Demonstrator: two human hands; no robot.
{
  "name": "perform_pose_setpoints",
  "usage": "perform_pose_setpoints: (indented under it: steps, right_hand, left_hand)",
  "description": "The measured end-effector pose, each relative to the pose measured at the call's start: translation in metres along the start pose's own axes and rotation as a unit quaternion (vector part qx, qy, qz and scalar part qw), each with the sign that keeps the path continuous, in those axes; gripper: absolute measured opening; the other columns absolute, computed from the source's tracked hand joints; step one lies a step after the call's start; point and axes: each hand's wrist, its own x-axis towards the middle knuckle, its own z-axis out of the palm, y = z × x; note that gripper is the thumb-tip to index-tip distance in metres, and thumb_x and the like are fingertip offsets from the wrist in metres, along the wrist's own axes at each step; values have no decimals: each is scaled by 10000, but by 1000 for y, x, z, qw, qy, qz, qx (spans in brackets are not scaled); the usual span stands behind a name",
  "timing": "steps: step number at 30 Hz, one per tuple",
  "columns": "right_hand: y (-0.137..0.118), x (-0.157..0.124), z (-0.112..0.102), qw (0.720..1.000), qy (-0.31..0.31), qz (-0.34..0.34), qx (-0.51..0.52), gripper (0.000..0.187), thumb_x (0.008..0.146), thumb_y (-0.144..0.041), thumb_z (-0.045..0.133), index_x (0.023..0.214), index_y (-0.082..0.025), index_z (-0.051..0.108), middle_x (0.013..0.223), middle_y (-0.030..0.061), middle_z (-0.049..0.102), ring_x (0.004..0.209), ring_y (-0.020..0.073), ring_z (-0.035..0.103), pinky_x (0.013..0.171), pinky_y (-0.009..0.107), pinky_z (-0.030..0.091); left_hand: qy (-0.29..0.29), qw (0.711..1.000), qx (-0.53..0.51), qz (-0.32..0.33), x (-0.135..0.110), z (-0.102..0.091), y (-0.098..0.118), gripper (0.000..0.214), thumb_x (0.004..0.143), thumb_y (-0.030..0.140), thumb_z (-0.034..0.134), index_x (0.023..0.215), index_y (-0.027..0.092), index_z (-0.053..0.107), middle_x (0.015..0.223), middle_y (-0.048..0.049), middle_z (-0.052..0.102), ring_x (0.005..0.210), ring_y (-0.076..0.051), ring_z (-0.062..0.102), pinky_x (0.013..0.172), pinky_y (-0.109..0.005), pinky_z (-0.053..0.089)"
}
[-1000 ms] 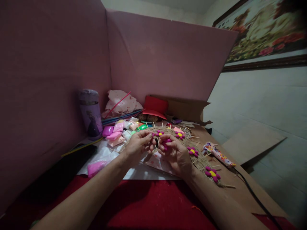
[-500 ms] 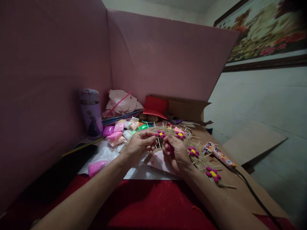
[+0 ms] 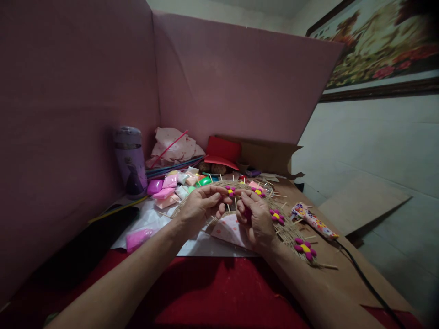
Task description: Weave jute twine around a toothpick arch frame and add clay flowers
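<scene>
A large ring of woven twine [image 3: 286, 233] with thin sticks poking out of its edge lies under my hands. Purple flowers with yellow centres sit along it, among them a front flower [image 3: 305, 249] and a middle flower [image 3: 276, 216]. My left hand [image 3: 202, 208] has its index finger stretched to the left side of the far flower [image 3: 230, 191]; its other fingers are loosely bent and apart, with nothing visible in them. From the other side, my right hand [image 3: 256, 217] points its index finger at the same flower. Its lower fingers curl around a lump of purple clay [image 3: 247, 213], partly hidden.
Several bags of coloured clay [image 3: 170, 180] lie behind my left hand, near a purple tumbler [image 3: 130, 160]. On the right, a patterned glue gun [image 3: 313, 221] trails a black cord [image 3: 360, 274]. Red cloth [image 3: 206, 292] covers the near edge; pink panels [image 3: 236, 82] stand behind.
Both index fingers have straightened and come closer together at the far flower. My left thumb and index finger have moved apart. The lump stays in my right hand.
</scene>
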Motion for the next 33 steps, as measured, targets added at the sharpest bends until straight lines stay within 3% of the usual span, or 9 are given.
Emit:
perform_pose_setpoints:
  steps: [4,7,11,15,19,23,27,30,33]
  right_hand:
    - [-1,0,1,1000,-6,6,-18,178,747,-305,654,834,-152,629,447,-98,394,334,9,238,304,113,204]
    - [-2,-1,2,1000,-17,15,-18,176,747,-321,652,785,-153,622,430,-103,376,330,11,210,297,117,180]
    - [-2,-2,3,1000,-13,23,-11,185,742,-340,657,724,-162,607,413,-102,375,325,13,215,298,118,173]
    - [-2,-4,4,1000,11,19,-10,303,769,-410,621,618,-149,582,402,-93,367,315,8,212,294,122,176]
    - [-3,-4,4,1000,-7,22,-4,298,758,-419,630,637,-151,592,418,-84,392,316,11,244,300,126,202]
    - [-2,-3,3,999,-24,33,28,357,743,-448,650,573,-154,541,444,-69,420,331,16,292,306,129,213]
    - [1,-2,1,999,-23,36,25,342,717,-448,688,606,-153,558,455,-65,458,325,10,314,303,122,217]
    - [2,-1,-1,999,-15,28,-8,282,695,-415,718,695,-162,591,475,-61,509,318,22,364,287,124,227]
    - [1,0,-1,1000,-9,18,-23,276,676,-403,732,729,-164,603,560,-33,585,358,46,460,275,125,236]
  left_hand:
    - [19,1000,9,-6,0,0,-1,199,683,195,721,826,102,618,705,-47,666,483,-51,534,462,-159,414]
    - [35,999,28,1,1,-1,-2,184,713,269,706,769,113,626,620,-14,628,435,-32,484,421,-144,367]
    - [42,998,36,-8,1,-2,-2,243,755,334,659,869,120,665,577,12,574,414,-25,452,403,-143,332]
    - [41,999,30,-6,1,-1,-1,245,725,253,689,931,120,676,638,8,577,475,-27,482,449,-145,357]
    - [37,999,28,-2,1,-1,-3,272,653,183,743,911,134,673,681,5,603,497,-31,493,483,-158,377]
    - [37,999,26,-6,1,-2,-4,223,738,312,676,808,101,663,545,26,521,423,-27,429,408,-154,305]
    - [3,1000,4,-19,0,1,-1,245,768,281,641,918,89,665,657,-26,607,440,-42,484,426,-170,349]
    - [-8,1000,-7,-17,0,3,1,266,706,196,694,949,93,660,775,-71,666,519,-69,550,492,-191,409]
    - [0,1000,-3,-16,0,3,-1,275,627,145,753,885,104,667,754,-53,670,552,-74,565,519,-192,418]
